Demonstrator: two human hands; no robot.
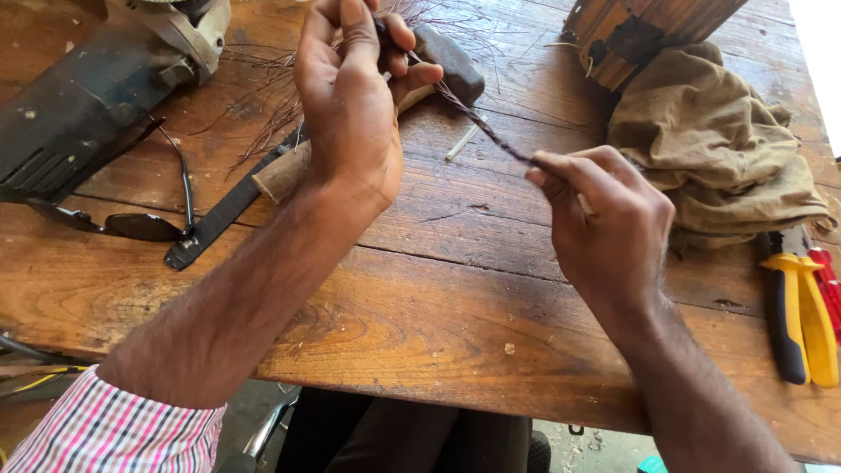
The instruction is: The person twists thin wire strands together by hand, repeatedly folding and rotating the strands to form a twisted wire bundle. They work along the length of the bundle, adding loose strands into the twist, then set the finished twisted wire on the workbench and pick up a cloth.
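My left hand [350,96] is raised over the wooden table [438,298], fingers pinched on one end of a thin twisted bundle of brown wire strands [477,123]. My right hand [604,219] pinches the other end of that twisted bundle between thumb and fingers, lower and to the right. The bundle runs taut between the two hands. Loose thin strands [263,96] fan out on the table behind my left hand.
An angle grinder [96,88] lies at the top left, dark sunglasses [131,219] below it. A hammer with a wooden handle [289,171] and a black strap [219,219] lie beneath my left arm. A tan cloth [710,149] and yellow-handled pliers [802,315] sit at the right.
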